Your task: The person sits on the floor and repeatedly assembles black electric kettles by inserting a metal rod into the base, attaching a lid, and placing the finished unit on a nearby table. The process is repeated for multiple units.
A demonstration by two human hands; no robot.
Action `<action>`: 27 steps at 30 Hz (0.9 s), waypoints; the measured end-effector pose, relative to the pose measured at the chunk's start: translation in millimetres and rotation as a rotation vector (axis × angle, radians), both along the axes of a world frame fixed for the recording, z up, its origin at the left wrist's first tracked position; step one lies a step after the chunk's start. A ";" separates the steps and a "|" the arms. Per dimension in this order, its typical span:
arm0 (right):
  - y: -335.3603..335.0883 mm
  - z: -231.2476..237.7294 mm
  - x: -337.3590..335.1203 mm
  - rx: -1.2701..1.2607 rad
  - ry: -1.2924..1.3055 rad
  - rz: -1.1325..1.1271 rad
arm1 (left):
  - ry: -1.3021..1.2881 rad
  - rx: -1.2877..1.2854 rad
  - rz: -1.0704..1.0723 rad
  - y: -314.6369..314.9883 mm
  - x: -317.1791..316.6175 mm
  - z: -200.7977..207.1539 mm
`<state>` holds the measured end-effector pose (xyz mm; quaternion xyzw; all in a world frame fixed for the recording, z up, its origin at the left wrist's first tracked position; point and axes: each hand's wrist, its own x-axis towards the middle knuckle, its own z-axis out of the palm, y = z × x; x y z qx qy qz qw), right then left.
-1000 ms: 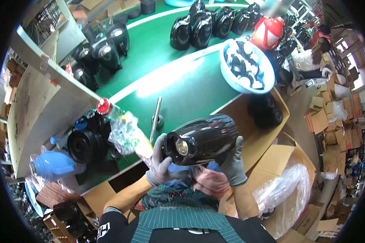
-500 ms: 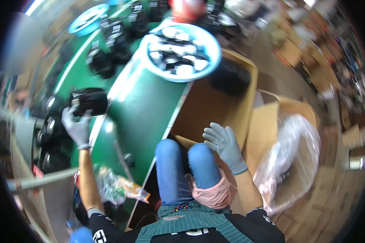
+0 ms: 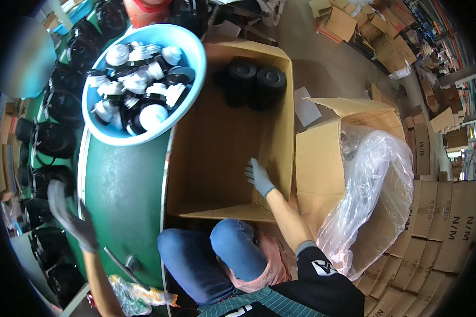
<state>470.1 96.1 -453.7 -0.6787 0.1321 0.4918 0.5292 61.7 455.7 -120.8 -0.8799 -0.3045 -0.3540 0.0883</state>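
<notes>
A seated worker in blue jeans reaches both gloved hands apart across a packing station. The right hand (image 3: 259,177), in a grey glove, rests with fingers loosely spread against the inner wall of a large open cardboard box (image 3: 217,158) and holds nothing. Two black cylindrical units (image 3: 255,82) stand side by side in the box's far corner, well apart from that hand. The left hand (image 3: 69,216), blurred and also gloved, stretches out over the left edge of the green work table (image 3: 124,201), just beside a row of black rounded housings (image 3: 50,140) lined along that edge; its fingers look open, with nothing between them. At the table's far end a light-blue plastic basin (image 3: 193,53) holds a heap of small black and white caps. A thin metal rod (image 3: 119,261) lies near the table's near edge, and a crumpled printed plastic bag (image 3: 137,298) sits beside the worker's left forearm. To the right, a second cardboard carton (image 3: 322,169) holds a clear plastic liner bag (image 3: 378,185), and flat folded cartons (image 3: 444,222) are stacked along the floor beyond it.
</notes>
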 end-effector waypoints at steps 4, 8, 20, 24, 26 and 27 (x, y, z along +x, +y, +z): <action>30.7 -54.5 29.3 0.063 0.086 -0.018 | 0.384 -0.369 -0.568 -100.6 128.0 -35.0; 53.1 -74.8 50.1 -0.218 -0.475 0.289 | 0.375 -0.630 -0.669 -132.9 217.5 -96.3; 68.7 -98.7 127.3 -0.250 -0.451 -0.235 | 0.788 -0.874 -0.406 -127.7 230.9 -171.2; 80.2 -85.1 153.7 0.142 -0.214 -0.408 | 0.728 -0.860 -0.537 -120.8 234.6 -164.0; 90.0 -85.0 154.1 0.263 -0.035 -0.496 | 0.715 -0.924 -0.508 -118.7 238.6 -165.6; 104.2 -81.8 160.1 0.233 0.024 -0.556 | 0.747 -0.889 -0.493 -119.1 239.0 -167.8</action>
